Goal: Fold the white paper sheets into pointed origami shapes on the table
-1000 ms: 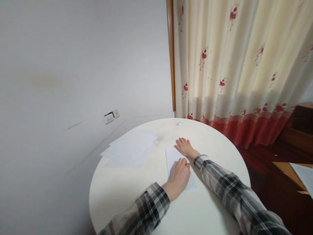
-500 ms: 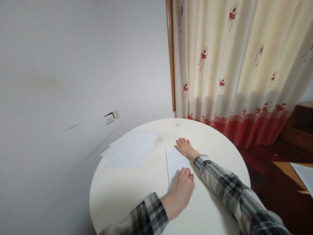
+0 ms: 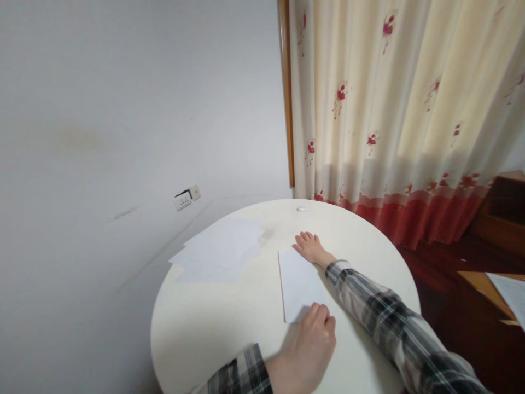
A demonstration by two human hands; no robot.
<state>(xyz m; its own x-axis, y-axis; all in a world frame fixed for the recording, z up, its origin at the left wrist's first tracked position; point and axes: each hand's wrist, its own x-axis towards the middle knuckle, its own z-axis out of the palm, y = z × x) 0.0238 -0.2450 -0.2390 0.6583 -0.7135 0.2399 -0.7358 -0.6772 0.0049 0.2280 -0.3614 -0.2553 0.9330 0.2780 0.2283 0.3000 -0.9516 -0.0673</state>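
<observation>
A white sheet of paper (image 3: 301, 284), apparently folded to a narrow rectangle, lies flat on the round white table (image 3: 213, 323). My right hand (image 3: 310, 247) rests palm down with fingers spread at the paper's far right corner, partly covering it. My left hand (image 3: 314, 342) is closed, knuckles up, at the near right corner of the same paper. Its fingertips are hidden under the hand, so whether they pinch anything does not show.
Several loose white sheets (image 3: 221, 246) overlap on the left of the table. A crumpled bit of white paper (image 3: 302, 208) sits near the far edge. Behind are a wall with a socket (image 3: 182, 201) and a floral curtain (image 3: 381, 109). Papers (image 3: 508, 293) lie on a wooden surface at right.
My left hand has slid toward me along the paper to its near end, uncovering more of the sheet. My right hand has stayed in place.
</observation>
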